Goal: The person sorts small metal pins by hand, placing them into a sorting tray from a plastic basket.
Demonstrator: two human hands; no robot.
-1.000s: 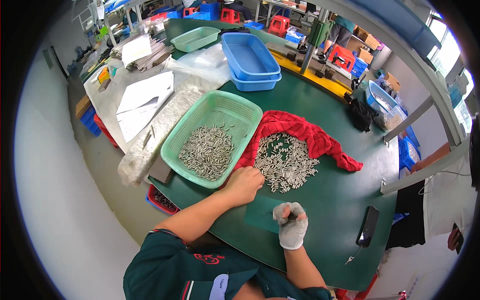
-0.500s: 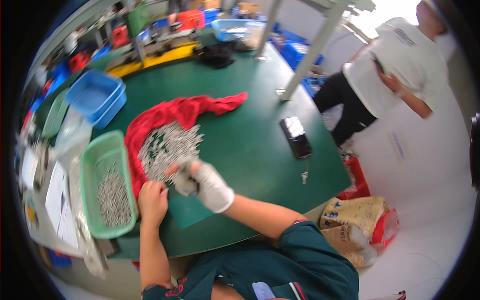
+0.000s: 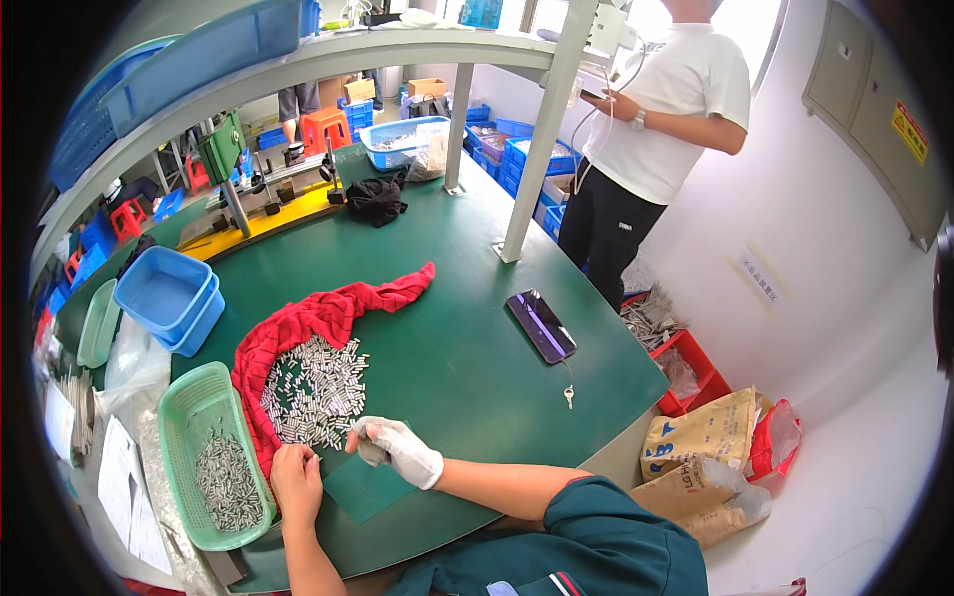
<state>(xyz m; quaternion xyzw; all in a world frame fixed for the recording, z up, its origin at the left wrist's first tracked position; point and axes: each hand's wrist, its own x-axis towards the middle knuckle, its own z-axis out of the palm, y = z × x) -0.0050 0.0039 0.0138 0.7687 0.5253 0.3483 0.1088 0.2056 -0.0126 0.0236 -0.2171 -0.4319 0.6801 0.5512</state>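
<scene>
My left hand [image 3: 297,483], bare, is closed at the lower edge of a spread of small silvery metal pins [image 3: 316,389], close beside the green basket [image 3: 176,459]. Its fingertips are pressed together; what they hold, if anything, is too small to make out. My right hand [image 3: 402,452] wears a white glove with grey-soiled fingers and some bare fingertips. It is curled closed just right of the left hand, over the pins' lower right edge, and its grip is hidden. A red cloth [image 3: 333,310] curves around the pins' left and far sides. More pins [image 3: 231,484] lie inside the basket.
Under my right hand lies a dark green sheet [image 3: 366,489]. A phone [image 3: 541,326] with a key [image 3: 568,397] is to the right. Blue tubs [image 3: 171,295] stand far left. Metal posts [image 3: 540,144] carry a shelf overhead. Another person [image 3: 656,109] stands beyond the table's right side.
My view has tilted upward, bringing the overhead shelf and wall cabinet in and shifting the table lower. Both hands stay close to the pins' near edge. The picture is sharper.
</scene>
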